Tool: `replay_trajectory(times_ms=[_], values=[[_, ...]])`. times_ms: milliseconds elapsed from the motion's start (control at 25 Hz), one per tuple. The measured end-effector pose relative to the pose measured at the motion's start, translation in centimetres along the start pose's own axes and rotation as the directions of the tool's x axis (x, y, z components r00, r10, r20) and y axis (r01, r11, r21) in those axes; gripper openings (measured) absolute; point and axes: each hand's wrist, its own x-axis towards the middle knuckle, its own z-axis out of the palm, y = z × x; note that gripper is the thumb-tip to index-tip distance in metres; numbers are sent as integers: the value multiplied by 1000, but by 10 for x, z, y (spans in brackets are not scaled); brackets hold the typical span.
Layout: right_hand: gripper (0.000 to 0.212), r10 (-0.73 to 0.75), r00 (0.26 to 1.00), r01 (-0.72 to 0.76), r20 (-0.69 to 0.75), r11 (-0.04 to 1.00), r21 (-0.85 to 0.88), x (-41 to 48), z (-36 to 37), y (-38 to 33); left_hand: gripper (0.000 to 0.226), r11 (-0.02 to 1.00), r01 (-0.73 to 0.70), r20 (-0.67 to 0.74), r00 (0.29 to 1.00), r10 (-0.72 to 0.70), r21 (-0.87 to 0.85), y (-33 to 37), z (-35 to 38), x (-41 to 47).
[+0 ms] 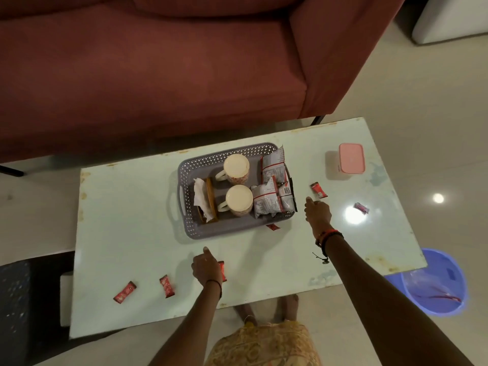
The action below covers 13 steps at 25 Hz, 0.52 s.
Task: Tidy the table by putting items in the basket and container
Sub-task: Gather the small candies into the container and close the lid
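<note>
**Left hand** (207, 268): back to the camera, thumb out, lying over a red sachet (222, 270) that shows at its right edge. Pinched or only covered, cannot tell. Two loose sachets (167, 286) lie to its left.

**Right hand** (318, 212): just right of the grey basket (184, 178). Its fingers are turned from view, so their spread cannot be told, and nothing is seen in it. The far sachet (318, 189) lies just beyond its knuckles, and the pink-lidded container (351, 157) farther beyond.

**Hazards, judged:**
- Flat sachets on a glossy top probably slide rather than lift, and a nudge could send one off the edge.
- The stray sachet (273, 227) against the basket wall, between the hands, is easily missed.
- The container's lid is on, so it needs a free hand.
</note>
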Motion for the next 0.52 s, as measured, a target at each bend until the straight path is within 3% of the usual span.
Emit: replay_trajectory(times_ms=[120,240,400,520], values=[[33,12,1000,-11,-29,999,30,5,-13,12,40,991,-125,121,986,118,51,1,26,-34],[26,0,997,7,-78,996,84,11,-31,20,35,961,-266,221,935,277,-75,14,53,-67],[13,12,997,-4,-81,995,98,34,-64,21,27,876,-476,390,794,468,-81,55,92,-101],[17,16,995,-4,-95,992,123,58,-91,18,25,798,-598,476,681,556,-77,92,125,-116]])
